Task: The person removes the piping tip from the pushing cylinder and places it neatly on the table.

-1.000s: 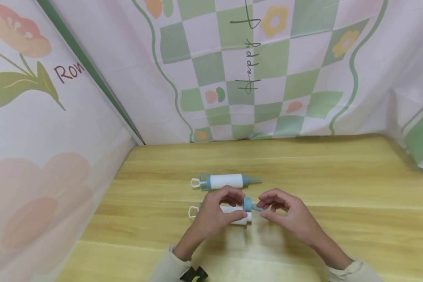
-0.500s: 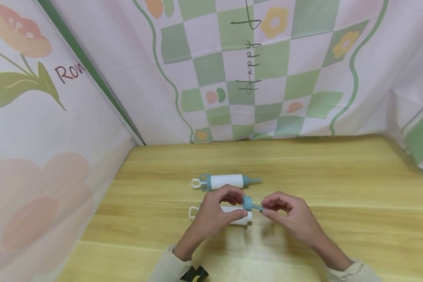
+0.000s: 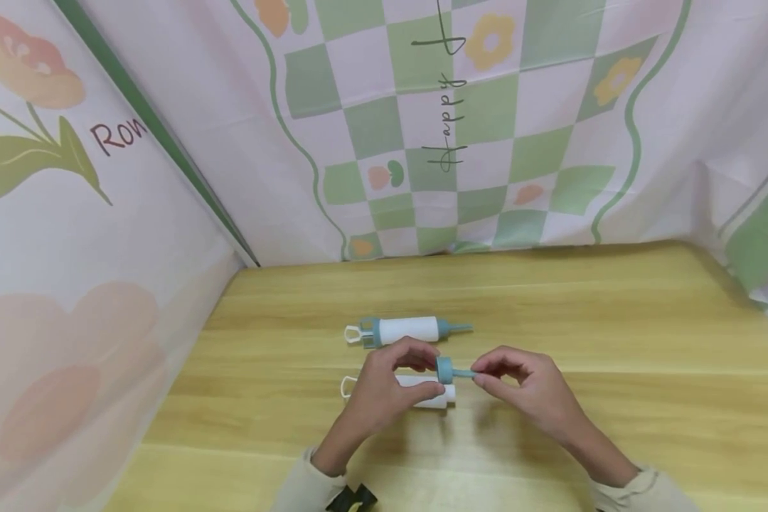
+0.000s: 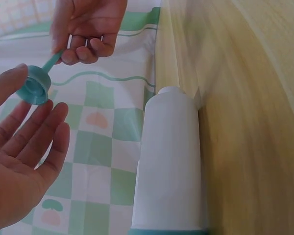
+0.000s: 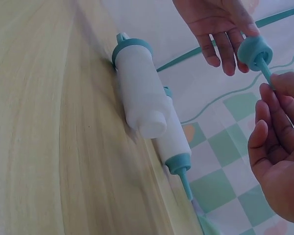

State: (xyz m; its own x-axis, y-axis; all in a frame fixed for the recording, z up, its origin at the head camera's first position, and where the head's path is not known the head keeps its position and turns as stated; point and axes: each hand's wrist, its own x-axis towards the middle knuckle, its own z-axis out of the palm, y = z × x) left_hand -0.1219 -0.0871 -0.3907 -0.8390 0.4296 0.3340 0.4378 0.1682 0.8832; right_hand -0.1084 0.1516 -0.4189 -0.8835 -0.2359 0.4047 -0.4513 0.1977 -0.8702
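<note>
Above the table, both hands are at a blue-green nozzle cap [image 3: 444, 370], its wide hollow end to the left and its thin spout to the right. My left hand [image 3: 387, 391] holds the wide end between thumb and fingertips. With thumb and fingertips, my right hand [image 3: 528, 384] pinches the spout's tip. Just beneath lies a white tube [image 4: 170, 161] with a bare white neck and a white pull handle [image 3: 348, 387]; my left hand hides part of it in the head view. In the right wrist view, the tube's neck end [image 5: 153, 125] faces the camera.
Behind the hands lies a second white tube [image 3: 409, 329] with its blue-green nozzle [image 3: 454, 328] fitted and a white pull handle [image 3: 353, 334]. The wooden table [image 3: 614, 320] meets a patterned cloth [image 3: 422, 142] at the back and another cloth at the left.
My right fingers have closed from a loose spread around the spout to a pinch on its tip. The spout now lies more level. My left hand has barely moved.
</note>
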